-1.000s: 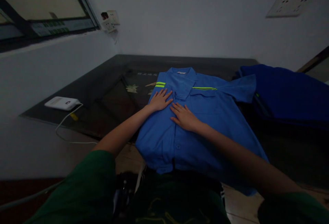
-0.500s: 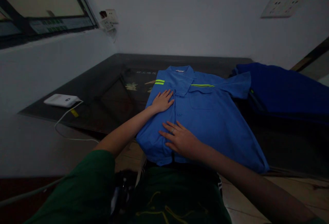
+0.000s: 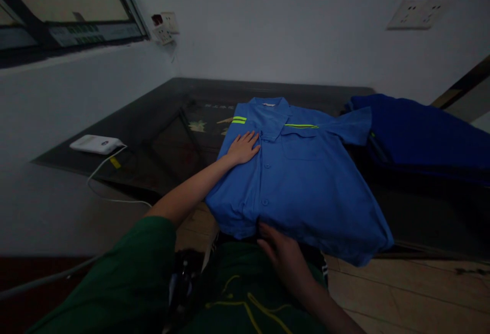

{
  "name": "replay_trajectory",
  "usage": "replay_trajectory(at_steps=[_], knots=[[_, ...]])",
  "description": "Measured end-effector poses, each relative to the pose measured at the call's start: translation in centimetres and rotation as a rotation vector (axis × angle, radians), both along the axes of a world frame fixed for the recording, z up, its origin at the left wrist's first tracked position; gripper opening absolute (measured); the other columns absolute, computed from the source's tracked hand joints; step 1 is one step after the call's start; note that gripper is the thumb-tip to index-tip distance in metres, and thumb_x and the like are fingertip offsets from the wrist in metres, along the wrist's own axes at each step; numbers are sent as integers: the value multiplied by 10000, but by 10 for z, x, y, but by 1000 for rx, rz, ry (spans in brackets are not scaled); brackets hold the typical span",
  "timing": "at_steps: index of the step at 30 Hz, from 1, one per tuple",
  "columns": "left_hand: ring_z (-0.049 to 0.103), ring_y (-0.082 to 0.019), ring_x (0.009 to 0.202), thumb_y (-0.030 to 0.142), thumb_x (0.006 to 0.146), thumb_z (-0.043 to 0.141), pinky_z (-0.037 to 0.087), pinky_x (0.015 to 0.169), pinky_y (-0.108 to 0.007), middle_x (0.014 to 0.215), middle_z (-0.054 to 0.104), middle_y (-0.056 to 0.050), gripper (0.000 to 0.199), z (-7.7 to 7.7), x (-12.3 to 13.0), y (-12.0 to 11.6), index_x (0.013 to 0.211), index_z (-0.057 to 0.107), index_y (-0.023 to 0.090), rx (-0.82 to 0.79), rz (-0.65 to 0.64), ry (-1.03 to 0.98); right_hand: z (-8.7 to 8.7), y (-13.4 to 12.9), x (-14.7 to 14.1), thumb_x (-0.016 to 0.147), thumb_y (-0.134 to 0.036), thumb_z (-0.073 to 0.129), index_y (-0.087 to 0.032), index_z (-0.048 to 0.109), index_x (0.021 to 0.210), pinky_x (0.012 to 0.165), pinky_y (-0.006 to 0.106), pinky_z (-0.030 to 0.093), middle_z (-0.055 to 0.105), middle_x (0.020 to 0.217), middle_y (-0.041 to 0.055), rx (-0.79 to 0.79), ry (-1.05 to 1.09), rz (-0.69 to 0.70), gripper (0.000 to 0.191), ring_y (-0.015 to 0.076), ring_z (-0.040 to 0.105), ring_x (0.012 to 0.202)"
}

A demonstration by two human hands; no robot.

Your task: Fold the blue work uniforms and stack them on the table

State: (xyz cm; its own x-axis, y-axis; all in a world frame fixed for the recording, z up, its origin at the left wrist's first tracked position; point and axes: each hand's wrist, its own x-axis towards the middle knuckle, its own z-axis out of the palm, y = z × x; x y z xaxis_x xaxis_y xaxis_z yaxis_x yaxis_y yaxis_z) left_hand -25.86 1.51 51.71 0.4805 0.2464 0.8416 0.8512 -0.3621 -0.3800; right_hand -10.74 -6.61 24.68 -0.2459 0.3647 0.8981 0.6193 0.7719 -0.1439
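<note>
A light blue short-sleeved work shirt (image 3: 321, 186) lies front side up on the dark table (image 3: 153, 119), with its collar away from me and yellow-green stripes on the chest. My left hand (image 3: 244, 148) rests flat on the shirt beside the button placket, below the collar, with its fingers stretched out. At the bottom hem, close to my body, is my right hand (image 3: 285, 255). Its thumb and forefinger are apart, with the fingertips at the hem near the placket's lower end. The other fingers are partly hidden. One sleeve extends to the right.
Darker blue folded clothing (image 3: 429, 135) is piled at the table's right. On the left corner lies a white device (image 3: 95, 144) with a white cable (image 3: 103, 163) hanging over the edge. Walls border the table behind and at left, with sockets (image 3: 415, 15) above.
My right hand has moved from the shirt's lower front down to the hem, uncovering a lower button. The lower right corner of the shirt has shifted slightly left. My left hand stays in place.
</note>
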Motion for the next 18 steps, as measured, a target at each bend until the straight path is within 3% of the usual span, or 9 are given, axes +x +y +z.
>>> replay_trajectory(at_steps=[3, 6, 9, 12, 15, 18], knots=[[196, -242, 1454, 467, 978, 224, 173, 1180, -462, 1578, 226, -76, 612, 0, 0, -1, 1512, 243, 170, -6, 0, -10, 4, 32, -21, 779, -337, 688, -132, 611, 1221, 889, 440, 515, 696, 1109, 153, -110, 114, 60, 494, 301, 660, 1014], [197, -240, 1454, 467, 979, 218, 170, 1182, -455, 1577, 228, -79, 615, -1, 0, -2, 1511, 248, 159, -5, 5, -10, 15, 47, -44, 700, -388, 745, -113, 685, 1049, 919, 453, 483, 709, 1044, 147, -185, 209, 191, 448, 321, 639, 1022], [197, -236, 1454, 467, 980, 205, 177, 1180, -455, 1578, 224, -76, 618, 0, 1, -3, 1512, 242, 154, -4, 11, 1, 18, 39, -56, 739, -490, 687, -127, 712, 970, 928, 444, 473, 720, 1016, 121, -310, 189, 406, 431, 303, 642, 1003], [193, -233, 1455, 469, 979, 203, 177, 1181, -451, 1581, 215, -73, 621, 0, 1, -2, 1513, 240, 155, 2, 15, 4, 12, 19, -53, 782, -582, 617, -157, 694, 1063, 940, 425, 472, 703, 1087, 91, -472, 153, 602, 515, 270, 628, 1039], [188, -231, 1457, 473, 976, 201, 167, 1184, -448, 1583, 207, -72, 627, 1, 2, -1, 1514, 239, 154, -2, 24, 1, 7, 5, -43, 755, -645, 627, -178, 633, 1203, 958, 420, 465, 681, 1135, 81, -613, 141, 681, 647, 254, 608, 1082], [188, -228, 1457, 476, 973, 195, 161, 1186, -444, 1584, 205, -70, 632, 1, 2, 0, 1517, 233, 156, -5, 30, 1, 8, 3, -36, 740, -689, 615, -169, 627, 1213, 981, 423, 448, 680, 1122, 84, -685, 113, 714, 702, 247, 605, 1084]])
